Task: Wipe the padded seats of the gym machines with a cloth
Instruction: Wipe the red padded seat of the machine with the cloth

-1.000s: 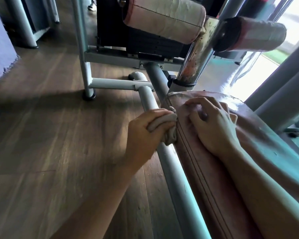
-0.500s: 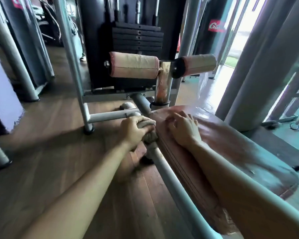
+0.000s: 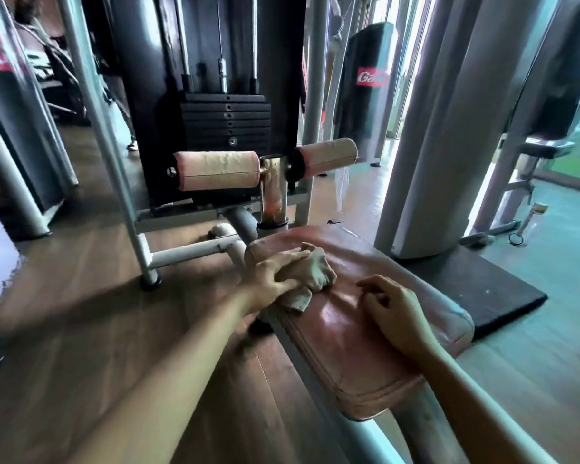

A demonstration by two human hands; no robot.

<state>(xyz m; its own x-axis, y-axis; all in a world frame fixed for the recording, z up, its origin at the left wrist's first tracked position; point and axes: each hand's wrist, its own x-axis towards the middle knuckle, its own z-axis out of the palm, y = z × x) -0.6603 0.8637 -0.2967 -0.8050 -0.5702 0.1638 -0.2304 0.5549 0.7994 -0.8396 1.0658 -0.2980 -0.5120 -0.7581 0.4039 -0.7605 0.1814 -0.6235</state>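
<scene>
The cloth (image 3: pixel 315 274) has moved. Half a second ago it was bunched at the left edge of the padded seat (image 3: pixel 345 339), by the grey metal tube. Now it sits up on top of the seat, near the far end. The right hand (image 3: pixel 397 318) has moved too. It was up near the far end, and now it rests closer to the middle of the seat.

The left hand (image 3: pixel 273 274) lies on top of the cloth. Its fingers (image 3: pixel 293 256) are stretched out almost flat over the cloth and press it down onto the seat. The thumb lies along the near side of the cloth. The cloth is a crumpled lump, and a bit of it hangs over the left edge.

The right hand's fingers are loosely bent and hold nothing. They touch the seat, well apart from the cloth.

The seat is long and reddish brown. Its long way runs from the person, at the bottom right, up toward the weight stack (image 3: pixel 226 120). Two roller pads (image 3: pixel 216 170) stick out sideways just past its far end. A wooden floor (image 3: pixel 91 316) lies on the left.
</scene>
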